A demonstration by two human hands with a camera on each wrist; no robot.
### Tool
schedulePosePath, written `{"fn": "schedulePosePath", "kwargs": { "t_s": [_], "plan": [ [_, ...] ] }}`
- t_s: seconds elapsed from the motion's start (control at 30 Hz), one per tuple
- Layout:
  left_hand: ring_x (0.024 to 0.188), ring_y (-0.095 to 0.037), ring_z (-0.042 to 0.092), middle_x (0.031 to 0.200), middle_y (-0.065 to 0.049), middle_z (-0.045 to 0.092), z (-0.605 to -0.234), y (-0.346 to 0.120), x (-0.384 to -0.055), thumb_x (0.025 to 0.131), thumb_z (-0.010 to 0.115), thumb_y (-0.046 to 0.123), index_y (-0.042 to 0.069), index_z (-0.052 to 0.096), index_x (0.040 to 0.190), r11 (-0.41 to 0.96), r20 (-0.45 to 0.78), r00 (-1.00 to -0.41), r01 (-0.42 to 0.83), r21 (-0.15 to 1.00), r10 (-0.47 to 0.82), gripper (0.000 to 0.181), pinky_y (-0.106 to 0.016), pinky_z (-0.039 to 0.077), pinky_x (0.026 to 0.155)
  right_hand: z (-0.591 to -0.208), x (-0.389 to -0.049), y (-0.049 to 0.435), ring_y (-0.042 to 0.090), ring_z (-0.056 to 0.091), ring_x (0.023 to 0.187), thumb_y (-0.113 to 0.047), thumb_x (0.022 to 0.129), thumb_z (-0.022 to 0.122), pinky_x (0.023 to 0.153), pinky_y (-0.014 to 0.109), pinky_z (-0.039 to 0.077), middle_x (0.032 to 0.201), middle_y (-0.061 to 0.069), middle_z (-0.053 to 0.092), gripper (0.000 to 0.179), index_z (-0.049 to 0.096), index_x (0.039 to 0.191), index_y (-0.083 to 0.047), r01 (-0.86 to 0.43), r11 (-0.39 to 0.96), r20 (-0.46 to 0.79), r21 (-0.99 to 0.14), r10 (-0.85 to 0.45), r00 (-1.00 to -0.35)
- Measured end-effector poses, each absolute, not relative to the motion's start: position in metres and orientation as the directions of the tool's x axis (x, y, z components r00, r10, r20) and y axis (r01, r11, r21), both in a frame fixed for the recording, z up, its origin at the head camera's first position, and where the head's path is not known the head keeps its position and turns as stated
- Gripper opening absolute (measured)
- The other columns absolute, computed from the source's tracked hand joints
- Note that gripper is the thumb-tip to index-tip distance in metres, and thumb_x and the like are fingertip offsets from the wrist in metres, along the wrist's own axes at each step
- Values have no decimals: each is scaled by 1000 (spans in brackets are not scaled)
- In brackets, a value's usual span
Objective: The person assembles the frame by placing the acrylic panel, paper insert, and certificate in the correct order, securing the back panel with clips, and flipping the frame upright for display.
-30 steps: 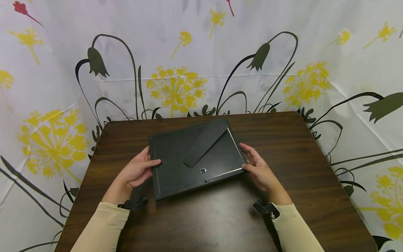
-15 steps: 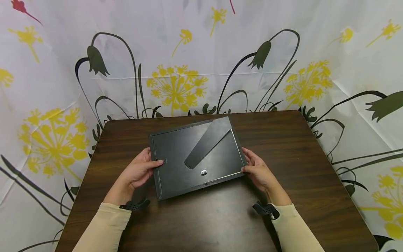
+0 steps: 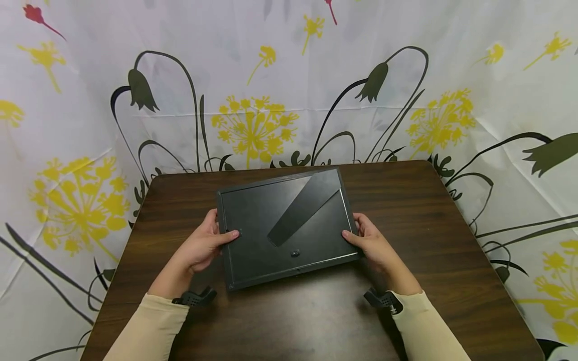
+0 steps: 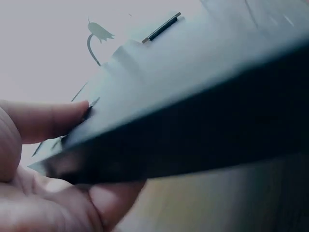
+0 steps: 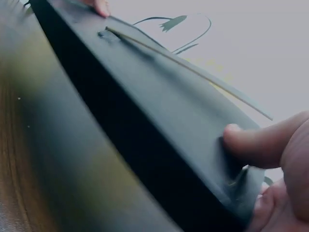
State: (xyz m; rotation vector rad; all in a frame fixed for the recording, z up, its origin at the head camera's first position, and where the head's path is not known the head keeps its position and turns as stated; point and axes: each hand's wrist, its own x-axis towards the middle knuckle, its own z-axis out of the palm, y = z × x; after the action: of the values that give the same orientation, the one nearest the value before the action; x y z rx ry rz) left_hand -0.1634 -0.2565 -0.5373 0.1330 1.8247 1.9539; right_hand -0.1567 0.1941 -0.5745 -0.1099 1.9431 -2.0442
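A black picture frame [image 3: 253, 260] is held back side up over the table, slightly tilted. Its easel-back stand [image 3: 307, 205] runs diagonally across the back panel, and a small metal hanger [image 3: 295, 253] sits near the front edge. My left hand [image 3: 203, 243] grips the left side, thumb on top and fingers underneath, as the left wrist view also shows with the thumb [image 4: 58, 118]. On the opposite side my right hand [image 3: 372, 243] pinches the frame, its thumb [image 5: 251, 142] pressed on the back panel. The fingers under the frame are mostly hidden.
The dark brown wooden table [image 3: 289, 326] extends around and below the frame. Behind it hangs a white curtain [image 3: 343, 60] with yellow and green flower prints. A dark wrist strap [image 3: 196, 297] is on the left wrist, and another strap [image 3: 383, 300] on the right.
The frame has shifted slightly to the right and changed its tilt a little. My right thumb has moved from the edge further onto the back panel; both hands keep their hold.
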Motion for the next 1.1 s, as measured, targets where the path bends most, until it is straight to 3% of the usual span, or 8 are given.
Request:
{"fn": "schedulePosePath", "kwargs": {
  "t_s": [0.23,0.37,0.47,0.57,0.7,0.83,1.0,1.1],
  "plan": [
    [114,-33,77,156,-39,45,-532,-254,-161,114,61,20,25,-8,171,153,-345,-852,-310,938,393,90,-57,66,86,-575,-157,188,13,77,90,5,102,69,78,31,66,107,-1,70,48,45,143,4,198,-44,-184,-979,-215,-959],
    [109,-30,78,145,-34,55,-530,-252,-160,114,59,35,8,4,168,164,-389,-867,-354,921,312,82,-50,67,86,-576,-156,186,14,79,87,4,102,70,75,34,67,107,-2,73,45,47,141,-1,206,-119,-182,-971,-186,-965],
    [107,-18,76,135,-17,58,-531,-256,-161,116,50,46,-8,24,156,-2,-343,-903,-356,935,260,72,-35,66,90,-577,-156,188,15,81,86,5,104,67,74,34,68,107,-1,76,40,47,138,-5,203,-236,-163,-950,-179,-970],
    [113,-17,74,131,-11,61,-533,-261,-160,118,40,46,-7,45,147,-335,-176,-930,-286,898,322,61,-29,63,98,-577,-155,188,17,83,90,8,106,62,76,36,68,110,0,78,38,46,136,-7,183,-373,-130,-910,-162,-978],
    [131,-25,69,148,-14,63,-534,-257,-160,120,28,45,0,44,160,-694,124,-874,-279,664,470,63,-36,59,109,-574,-151,180,18,83,95,10,107,58,79,37,68,113,3,78,36,45,137,-6,136,-493,-98,-859,-103,-990],
    [148,-25,57,166,-11,50,-534,-243,-154,119,23,47,6,19,172,-796,252,-854,-264,544,455,68,-39,52,119,-570,-146,166,17,82,97,11,107,57,81,36,67,116,2,75,37,45,138,-6,87,-547,-87,-833,-25,-996],
    [164,-22,30,175,-8,32,-532,-211,-145,117,33,46,8,20,170,-829,207,-945,-103,550,255,67,-34,32,133,-573,-141,144,16,81,100,12,106,56,84,34,67,117,3,75,38,45,138,-4,29,-608,-85,-793,63,-994],
    [171,-25,12,182,-10,16,-535,-186,-142,119,37,27,13,10,174,-815,199,-956,-65,576,217,63,-38,16,139,-573,-139,131,16,81,101,11,106,58,85,33,67,118,4,74,37,45,138,-3,-14,-632,-77,-775,117,-990]
  ]
}}
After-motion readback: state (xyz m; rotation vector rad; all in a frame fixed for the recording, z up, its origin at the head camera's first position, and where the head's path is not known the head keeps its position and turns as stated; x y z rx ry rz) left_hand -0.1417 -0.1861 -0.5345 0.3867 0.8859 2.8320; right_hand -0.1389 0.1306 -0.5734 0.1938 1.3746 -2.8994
